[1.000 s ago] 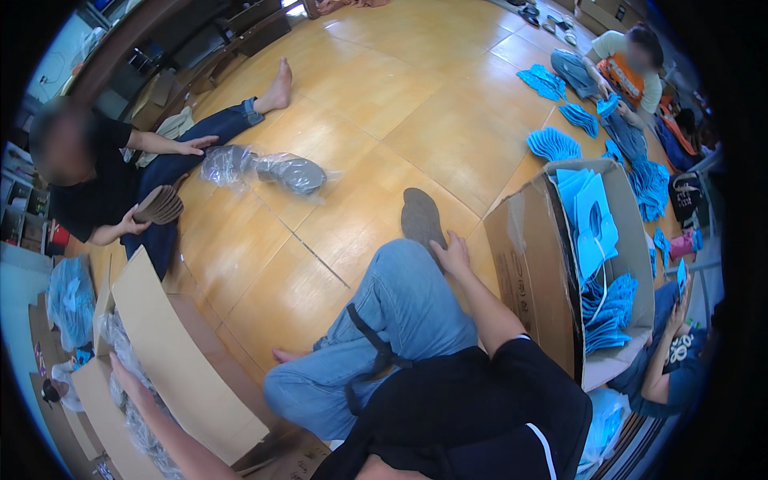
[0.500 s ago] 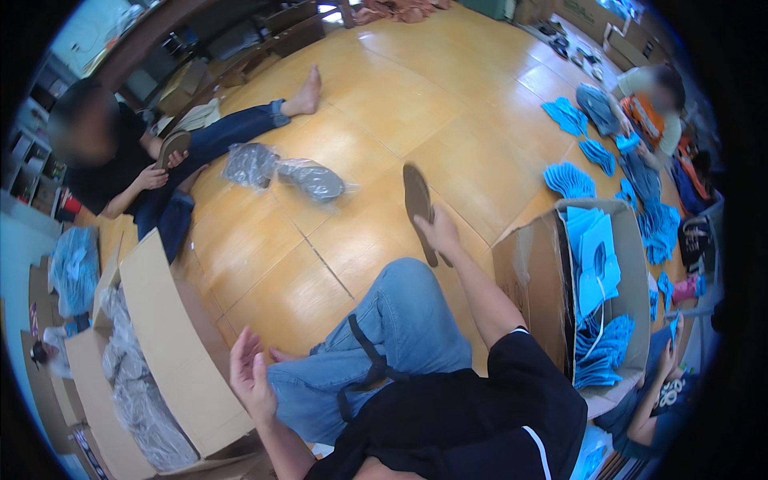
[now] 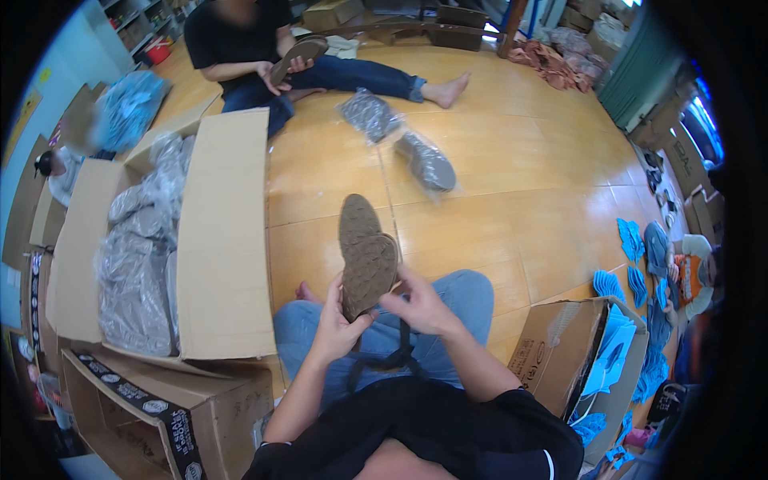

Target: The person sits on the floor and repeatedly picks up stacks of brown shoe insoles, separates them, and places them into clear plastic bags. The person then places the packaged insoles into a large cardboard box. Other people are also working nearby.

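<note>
Together, left hand (image 3: 336, 324) and right hand (image 3: 420, 304) close their fingers on two stacked brown insoles (image 3: 364, 256) above the lap.

One head-worn fisheye looks steeply down, close over the lap (image 3: 384, 320); wooden floor (image 3: 520, 184) beyond.

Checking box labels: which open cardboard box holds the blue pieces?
The box on the person's right: blue pieces stick out. The big box on the left holds grey plastic-wrapped packs.
</note>
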{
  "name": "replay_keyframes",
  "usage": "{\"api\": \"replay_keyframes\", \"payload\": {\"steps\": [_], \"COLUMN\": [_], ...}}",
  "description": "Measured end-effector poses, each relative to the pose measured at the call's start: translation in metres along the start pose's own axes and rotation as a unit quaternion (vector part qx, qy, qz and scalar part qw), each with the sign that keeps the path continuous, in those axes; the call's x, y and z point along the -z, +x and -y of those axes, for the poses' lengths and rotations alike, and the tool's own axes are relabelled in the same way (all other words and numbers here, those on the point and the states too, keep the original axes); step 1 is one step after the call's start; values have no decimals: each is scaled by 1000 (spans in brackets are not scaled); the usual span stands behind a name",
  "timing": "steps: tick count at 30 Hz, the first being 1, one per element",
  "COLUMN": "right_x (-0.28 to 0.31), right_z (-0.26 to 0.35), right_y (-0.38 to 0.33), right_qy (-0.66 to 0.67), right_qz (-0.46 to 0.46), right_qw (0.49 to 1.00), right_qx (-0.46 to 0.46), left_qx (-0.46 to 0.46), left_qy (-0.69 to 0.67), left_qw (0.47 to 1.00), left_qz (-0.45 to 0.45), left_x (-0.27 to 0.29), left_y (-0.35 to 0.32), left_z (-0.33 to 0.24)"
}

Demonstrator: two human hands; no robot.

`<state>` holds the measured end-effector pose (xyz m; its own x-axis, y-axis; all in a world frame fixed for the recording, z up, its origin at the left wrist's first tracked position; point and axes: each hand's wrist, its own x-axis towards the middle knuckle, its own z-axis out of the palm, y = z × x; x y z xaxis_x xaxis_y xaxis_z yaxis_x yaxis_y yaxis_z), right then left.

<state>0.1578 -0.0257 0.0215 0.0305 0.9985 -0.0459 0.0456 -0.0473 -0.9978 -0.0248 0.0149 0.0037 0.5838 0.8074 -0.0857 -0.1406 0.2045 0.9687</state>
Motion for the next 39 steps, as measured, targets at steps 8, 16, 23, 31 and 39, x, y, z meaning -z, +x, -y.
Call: {"api": "replay_keyframes", "payload": {"steps": [8, 16, 23, 31, 39], "right_x": [-15, -5, -30, 4, 9], "right_z": [1, 8, -15, 4, 21], "right_y": [16, 11, 11, -9, -15], "right_qy": [423, 405, 53, 12, 4], "right_qz": [-47, -140, -207, -91, -4], "right_qw": [899, 902, 976, 992, 997], "right_qx": [-101, -60, 29, 88, 77], "left_qx": [60, 132, 138, 91, 98], "left_qy": [-72, -238, -100, -1, -109], "left_qw": [994, 958, 976, 991, 981], "left_qz": [61, 90, 134, 94, 128], "left_x": [15, 21, -18, -19, -8], "left_y": [-18, -12, -7, -13, -10], "left_z": [9, 11, 12, 14, -1]}}
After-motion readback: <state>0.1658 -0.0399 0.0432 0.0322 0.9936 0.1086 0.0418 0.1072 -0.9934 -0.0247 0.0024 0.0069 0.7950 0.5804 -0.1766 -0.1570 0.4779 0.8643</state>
